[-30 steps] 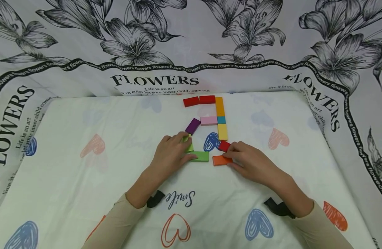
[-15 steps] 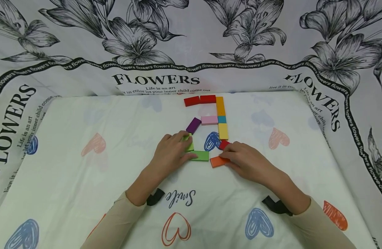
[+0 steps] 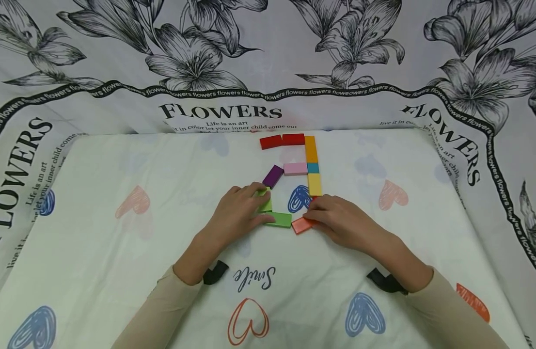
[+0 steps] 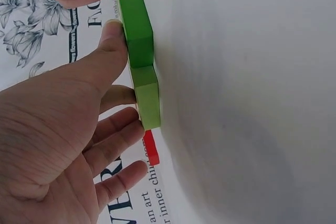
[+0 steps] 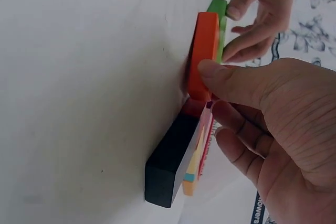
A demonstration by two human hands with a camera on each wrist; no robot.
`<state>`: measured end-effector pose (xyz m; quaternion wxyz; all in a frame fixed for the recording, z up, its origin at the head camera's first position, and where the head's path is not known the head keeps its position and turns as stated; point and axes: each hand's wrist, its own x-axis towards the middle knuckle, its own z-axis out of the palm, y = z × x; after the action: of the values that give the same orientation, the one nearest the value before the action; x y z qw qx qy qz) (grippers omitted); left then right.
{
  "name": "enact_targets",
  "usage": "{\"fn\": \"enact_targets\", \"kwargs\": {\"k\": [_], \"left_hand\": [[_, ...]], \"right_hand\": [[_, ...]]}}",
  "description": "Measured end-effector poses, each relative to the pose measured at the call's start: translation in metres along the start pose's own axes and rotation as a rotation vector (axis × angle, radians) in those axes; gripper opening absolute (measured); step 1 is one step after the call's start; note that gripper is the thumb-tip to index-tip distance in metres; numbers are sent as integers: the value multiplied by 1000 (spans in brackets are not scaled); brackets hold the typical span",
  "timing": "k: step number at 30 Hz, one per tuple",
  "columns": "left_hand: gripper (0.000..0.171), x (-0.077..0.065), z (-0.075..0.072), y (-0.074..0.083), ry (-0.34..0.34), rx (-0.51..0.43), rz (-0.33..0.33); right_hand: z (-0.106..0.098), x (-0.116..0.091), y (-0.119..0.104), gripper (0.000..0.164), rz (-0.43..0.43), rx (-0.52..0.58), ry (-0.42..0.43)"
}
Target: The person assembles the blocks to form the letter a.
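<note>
My left hand (image 3: 235, 211) rests at a row of blocks. Its thumb touches a green block (image 4: 135, 24), and its fingers lie along a lime green block (image 4: 147, 98). Across from it, my right hand (image 3: 346, 220) pinches an orange block (image 5: 205, 51), thumb on its side. That block lies slightly tilted, its left end close to the green block's right end. Under the right hand, a red block (image 3: 314, 198) is mostly hidden in the head view. Beside the right fingers, a black block (image 5: 170, 161) appears only in the right wrist view.
A purple block (image 3: 273, 176) and a pink block (image 3: 295, 168) lie beyond the left hand. Yellow (image 3: 314, 184), blue (image 3: 313, 167) and amber (image 3: 310, 149) blocks form a column leading to two red blocks (image 3: 293, 139). Everything lies on a white printed cloth (image 3: 163, 169).
The right hand has slid the orange block leftward to the green block's end, and the block has turned a little. The left hand has stayed at the green blocks.
</note>
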<state>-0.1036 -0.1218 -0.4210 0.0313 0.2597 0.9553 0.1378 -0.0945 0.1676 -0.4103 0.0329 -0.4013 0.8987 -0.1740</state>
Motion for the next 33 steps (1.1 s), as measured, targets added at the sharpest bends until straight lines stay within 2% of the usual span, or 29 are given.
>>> {"fn": "enact_targets", "kwargs": {"k": [10, 33], "left_hand": [[63, 0, -2, -1, 3, 10, 13], [64, -1, 1, -3, -1, 19, 26]], "right_hand": [[1, 2, 3, 26, 10, -8, -20], [7, 2, 6, 26, 5, 4, 20]]}}
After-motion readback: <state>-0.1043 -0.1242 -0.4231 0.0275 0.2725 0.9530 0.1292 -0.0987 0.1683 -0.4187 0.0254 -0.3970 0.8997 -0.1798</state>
